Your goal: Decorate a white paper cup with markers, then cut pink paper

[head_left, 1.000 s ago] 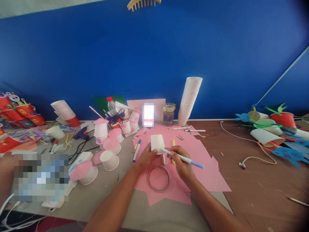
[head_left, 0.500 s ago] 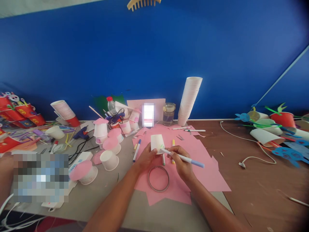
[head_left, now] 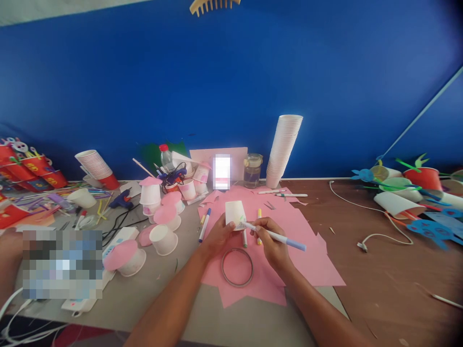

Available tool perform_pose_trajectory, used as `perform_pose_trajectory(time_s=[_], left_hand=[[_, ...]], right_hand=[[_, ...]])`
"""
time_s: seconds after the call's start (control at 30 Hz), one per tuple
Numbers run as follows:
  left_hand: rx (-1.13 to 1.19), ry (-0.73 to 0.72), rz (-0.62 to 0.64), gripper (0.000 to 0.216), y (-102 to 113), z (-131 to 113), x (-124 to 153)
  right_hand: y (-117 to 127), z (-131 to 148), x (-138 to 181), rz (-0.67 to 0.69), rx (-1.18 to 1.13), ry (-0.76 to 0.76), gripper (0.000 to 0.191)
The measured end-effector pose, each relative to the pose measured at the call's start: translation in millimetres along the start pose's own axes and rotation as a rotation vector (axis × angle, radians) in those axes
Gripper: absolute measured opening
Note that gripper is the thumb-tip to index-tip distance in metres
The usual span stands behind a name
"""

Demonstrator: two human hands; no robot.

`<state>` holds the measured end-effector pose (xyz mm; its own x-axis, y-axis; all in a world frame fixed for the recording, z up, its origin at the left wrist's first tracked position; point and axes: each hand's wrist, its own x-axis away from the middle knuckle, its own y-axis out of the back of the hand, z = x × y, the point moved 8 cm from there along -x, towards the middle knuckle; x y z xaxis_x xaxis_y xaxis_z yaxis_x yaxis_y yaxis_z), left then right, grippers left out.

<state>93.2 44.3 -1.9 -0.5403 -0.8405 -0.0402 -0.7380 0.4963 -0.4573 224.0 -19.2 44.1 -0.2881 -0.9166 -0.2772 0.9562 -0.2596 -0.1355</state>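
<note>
A white paper cup [head_left: 234,212] with small coloured marks near its rim is held in my left hand [head_left: 220,235], tilted above pink paper [head_left: 296,241]. My right hand [head_left: 270,241] grips a white marker with a light blue end [head_left: 285,239], and its tip meets the marked part of the cup. Under my hands lie a green-ended marker [head_left: 245,239] and a yellow marker [head_left: 259,219]. A blue marker [head_left: 205,225] rests left of the cup. Nearer to me, a roll of tape [head_left: 238,267] lies flat on the paper.
A tall stack of white cups [head_left: 284,149] leans beside a glass jar [head_left: 252,169]. Cups with pink paper tops [head_left: 167,216], a glue gun [head_left: 123,198] and a power strip [head_left: 119,241] stand left. A white cable [head_left: 372,208] and decorated cups [head_left: 400,205] lie right. Another person's hand [head_left: 10,246] shows far left.
Almost nothing differs. The cup and both my hands hold the same place, with the marker tip still at the cup; the whole view has shifted very slightly.
</note>
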Motion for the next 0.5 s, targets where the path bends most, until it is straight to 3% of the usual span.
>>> perform_pose_trajectory(time_s=[0.5], left_hand=[[0.014, 0.005, -0.006, 0.052, -3.1, -3.5, 1.2]], right_hand=[[3.6, -1.9, -2.1, -0.042, -0.047, -0.017, 0.012]])
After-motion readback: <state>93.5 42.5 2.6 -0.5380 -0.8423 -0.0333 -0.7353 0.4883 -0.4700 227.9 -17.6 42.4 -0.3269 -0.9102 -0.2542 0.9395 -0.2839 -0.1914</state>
